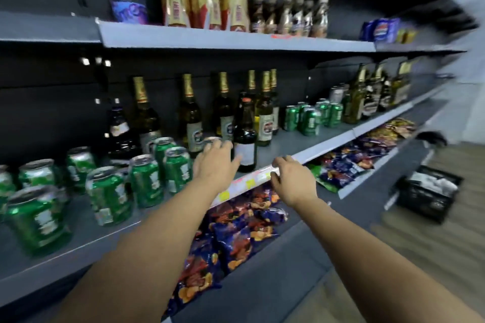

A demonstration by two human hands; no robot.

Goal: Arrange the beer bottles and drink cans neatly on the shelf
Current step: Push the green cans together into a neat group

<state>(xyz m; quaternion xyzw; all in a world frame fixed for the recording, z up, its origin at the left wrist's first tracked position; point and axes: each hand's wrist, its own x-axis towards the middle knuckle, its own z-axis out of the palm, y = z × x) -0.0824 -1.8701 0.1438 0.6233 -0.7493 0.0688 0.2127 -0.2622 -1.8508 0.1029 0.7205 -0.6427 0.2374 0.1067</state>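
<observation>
Green drink cans (147, 181) stand in a loose bunch on the grey shelf (288, 151), just left of the left hand (216, 162); the picture is blurry, so their labels cannot be read. One can is half hidden behind that hand. The left hand is spread wide, fingers reaching toward a dark beer bottle (245, 136) just ahead of it. The right hand (290, 178) rests its curled fingers on the shelf's front edge, holding nothing. More tall bottles (193, 115) stand behind.
</observation>
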